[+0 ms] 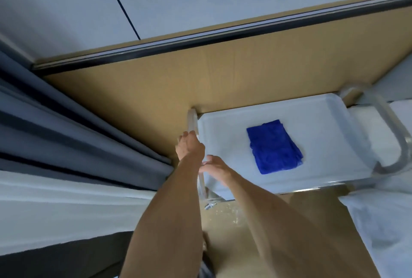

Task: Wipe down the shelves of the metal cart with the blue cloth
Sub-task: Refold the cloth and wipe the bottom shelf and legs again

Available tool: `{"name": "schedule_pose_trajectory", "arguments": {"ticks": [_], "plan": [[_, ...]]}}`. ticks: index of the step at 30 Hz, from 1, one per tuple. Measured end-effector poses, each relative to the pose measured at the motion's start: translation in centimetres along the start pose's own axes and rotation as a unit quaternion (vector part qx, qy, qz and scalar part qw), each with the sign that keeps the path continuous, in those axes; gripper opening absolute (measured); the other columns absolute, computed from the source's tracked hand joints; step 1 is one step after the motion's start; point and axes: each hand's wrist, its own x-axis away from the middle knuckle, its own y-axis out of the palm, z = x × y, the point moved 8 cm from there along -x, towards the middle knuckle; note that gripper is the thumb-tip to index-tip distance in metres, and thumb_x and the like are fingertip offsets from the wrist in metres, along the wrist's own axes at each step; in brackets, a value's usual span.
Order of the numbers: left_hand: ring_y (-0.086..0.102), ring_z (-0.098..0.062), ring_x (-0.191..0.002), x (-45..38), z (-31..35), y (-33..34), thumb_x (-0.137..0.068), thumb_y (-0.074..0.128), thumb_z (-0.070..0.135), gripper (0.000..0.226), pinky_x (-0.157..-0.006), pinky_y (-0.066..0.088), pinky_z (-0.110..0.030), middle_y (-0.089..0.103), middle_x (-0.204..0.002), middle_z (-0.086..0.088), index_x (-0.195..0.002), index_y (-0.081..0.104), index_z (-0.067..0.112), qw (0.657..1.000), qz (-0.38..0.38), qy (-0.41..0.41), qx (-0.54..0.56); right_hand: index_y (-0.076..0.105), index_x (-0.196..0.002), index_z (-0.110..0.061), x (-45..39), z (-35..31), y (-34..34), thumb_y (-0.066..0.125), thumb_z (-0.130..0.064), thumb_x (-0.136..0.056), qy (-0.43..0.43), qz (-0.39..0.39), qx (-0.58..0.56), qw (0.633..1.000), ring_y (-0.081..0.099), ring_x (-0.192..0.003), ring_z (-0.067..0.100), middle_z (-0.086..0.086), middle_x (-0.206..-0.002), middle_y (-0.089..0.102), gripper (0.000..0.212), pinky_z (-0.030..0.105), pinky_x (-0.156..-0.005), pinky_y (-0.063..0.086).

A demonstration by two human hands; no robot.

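The metal cart's top shelf (227,134) is a pale tray seen from above. A folded blue cloth (274,147) lies flat near its middle, and neither hand touches it. My left hand (189,147) grips the cart's left handle bar (192,121) near its far end. My right hand (217,167) is lower on the same bar at the tray's left edge, its fingers wrapped over the bar. The view is blurred. The lower shelves are hidden under the top tray.
A second curved handle (399,143) rises at the cart's right end. Grey curtains (78,126) hang on the left. White bedding (383,228) lies at the right, tan floor (156,90) lies beyond the cart, and a wall with a dark rail stands behind.
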Motion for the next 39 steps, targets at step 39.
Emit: {"name": "schedule_pose_trajectory", "arguments": {"ticks": [39], "plan": [[0.032,-0.042,-0.123,17.6,-7.3,15.5,-0.093,0.03,0.026,0.045,-0.094,0.036,-0.042,0.041,-0.139,-0.021,-0.127,0.057,0.014,0.893,-0.169,0.151,-0.388,0.055,-0.093,-0.016,17.4,21.9,6.9,0.057,-0.006,-0.087,0.19,0.19,0.201,0.942,0.062,-0.097,0.022,0.001,-0.091,0.059,0.012,0.032,-0.09,0.047]]}}
